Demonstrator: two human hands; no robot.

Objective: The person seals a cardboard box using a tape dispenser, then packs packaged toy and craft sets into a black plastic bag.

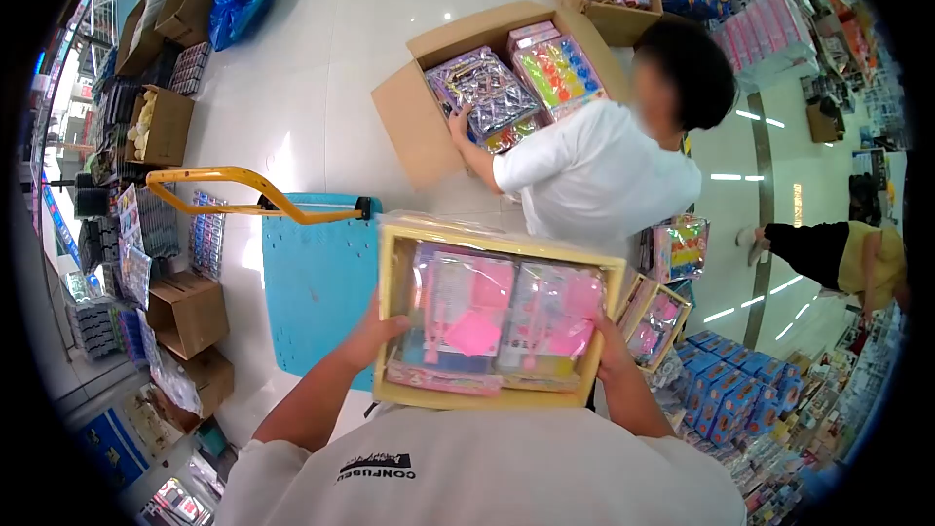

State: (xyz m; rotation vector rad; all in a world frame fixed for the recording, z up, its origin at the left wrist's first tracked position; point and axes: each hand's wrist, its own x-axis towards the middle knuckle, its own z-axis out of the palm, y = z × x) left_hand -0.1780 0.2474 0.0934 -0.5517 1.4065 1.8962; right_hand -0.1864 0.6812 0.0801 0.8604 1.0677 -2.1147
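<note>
A yellow-edged display box (401, 394) is held in front of my chest, one hand at each short side. Inside it lie clear-wrapped packets (469, 304) with pink pieces, side by side. My left hand (375, 331) grips the left edge, thumb over the rim. On the opposite edge, my right hand (612, 349) is closed around the side. The undersides of both hands are hidden by the box.
A blue platform trolley (317, 282) with a yellow handle (229, 175) stands at left. Ahead, a person in a white shirt (609, 170) reaches into an open carton (414, 122) of packaged toys. Blue boxes (726, 380) are stacked at right, and cartons (185, 312) line the left shelves.
</note>
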